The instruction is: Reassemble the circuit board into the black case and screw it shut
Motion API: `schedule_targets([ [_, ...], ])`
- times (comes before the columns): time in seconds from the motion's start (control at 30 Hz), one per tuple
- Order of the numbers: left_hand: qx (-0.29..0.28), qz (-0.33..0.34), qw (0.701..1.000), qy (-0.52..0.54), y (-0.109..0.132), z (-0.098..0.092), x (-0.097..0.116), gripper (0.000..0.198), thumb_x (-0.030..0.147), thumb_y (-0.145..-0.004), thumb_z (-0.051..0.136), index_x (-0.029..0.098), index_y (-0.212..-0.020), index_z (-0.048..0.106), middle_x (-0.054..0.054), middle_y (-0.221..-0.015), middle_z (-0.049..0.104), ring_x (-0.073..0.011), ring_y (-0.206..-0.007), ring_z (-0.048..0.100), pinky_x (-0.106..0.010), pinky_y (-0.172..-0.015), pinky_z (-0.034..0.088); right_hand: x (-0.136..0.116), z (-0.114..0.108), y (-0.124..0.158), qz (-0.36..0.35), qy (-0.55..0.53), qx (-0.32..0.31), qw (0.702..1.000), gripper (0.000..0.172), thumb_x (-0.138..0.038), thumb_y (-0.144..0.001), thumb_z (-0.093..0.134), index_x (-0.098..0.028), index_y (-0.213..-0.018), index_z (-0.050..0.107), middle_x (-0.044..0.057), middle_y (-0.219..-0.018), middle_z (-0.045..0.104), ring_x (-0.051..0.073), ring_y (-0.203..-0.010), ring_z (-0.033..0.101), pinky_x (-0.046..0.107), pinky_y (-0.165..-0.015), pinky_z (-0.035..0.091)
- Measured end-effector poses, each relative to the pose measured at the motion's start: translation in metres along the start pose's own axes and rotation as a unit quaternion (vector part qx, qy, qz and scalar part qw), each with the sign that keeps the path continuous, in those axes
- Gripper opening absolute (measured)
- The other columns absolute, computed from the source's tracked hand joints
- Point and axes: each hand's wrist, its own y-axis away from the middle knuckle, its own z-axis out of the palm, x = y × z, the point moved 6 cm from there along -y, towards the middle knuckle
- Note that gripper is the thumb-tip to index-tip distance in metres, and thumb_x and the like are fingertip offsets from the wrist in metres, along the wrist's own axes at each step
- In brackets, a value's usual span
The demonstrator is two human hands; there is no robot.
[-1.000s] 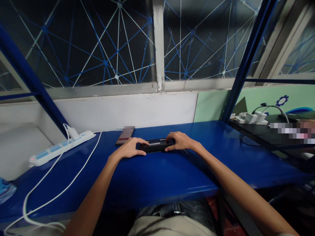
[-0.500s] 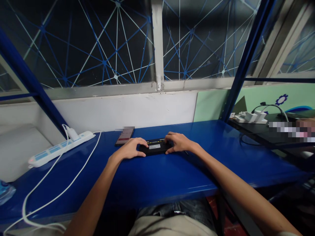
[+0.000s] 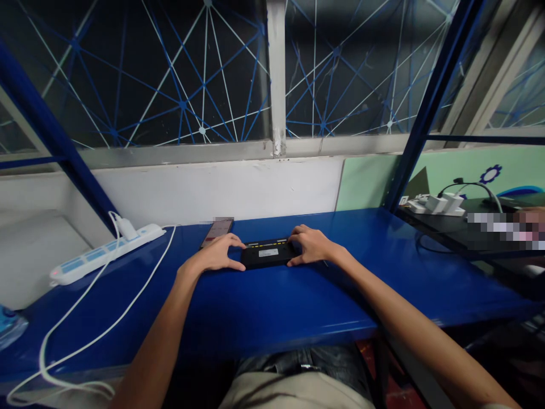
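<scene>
A flat black rectangular case (image 3: 268,260) with a white label and a row of yellow dashes along its far side lies on the blue table (image 3: 289,307). My left hand (image 3: 215,254) is at its left end, thumb and fingers spread, the tips at the near and far left corners, with a gap between palm and case. Around the right end curls my right hand (image 3: 314,245), thumb at the near edge and fingers over the far one. Beyond my left hand lies a phone (image 3: 219,228), partly covered by it.
A white power strip (image 3: 106,253) with a plugged-in charger stands on the left, and white cables (image 3: 140,292) run towards me. At far right, another person's hand (image 3: 530,218) shows beside a dark surface with a second power strip (image 3: 436,204). Blue posts (image 3: 419,122) rise on both sides.
My left hand has slid left, its fingertips drawing back from over the case to its left corners. My right hand stays at the right end. The view has shifted slightly.
</scene>
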Motion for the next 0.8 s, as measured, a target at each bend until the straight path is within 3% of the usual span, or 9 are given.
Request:
schedule_targets([
  [0.23,-0.012,0.018,1.0,0.015,-0.0034,0.0036,0.0059,0.066,0.059,-0.066,0.073,0.023,-0.12,0.064,-0.007,-0.143,0.047,-0.0311,-0.127,0.046,-0.04,-0.105,0.034,0.0019,0.0025,-0.0016,-0.011,-0.032,0.012,0.999,0.064,-0.063,-0.066,0.072,-0.017,-0.11,0.064,0.012,-0.115,0.06,0.029,-0.104,0.056,0.036,-0.076,0.047],
  [0.8,0.007,0.009,1.0,0.028,-0.006,0.004,0.0053,0.062,0.057,-0.063,0.075,0.022,-0.113,0.063,-0.008,-0.133,0.054,-0.0301,-0.119,0.052,-0.039,-0.099,0.037,0.0019,0.0015,-0.0029,-0.017,-0.067,0.0,0.998,0.061,-0.059,-0.066,0.075,-0.015,-0.107,0.066,0.013,-0.116,0.063,0.03,-0.105,0.058,0.035,-0.078,0.047],
])
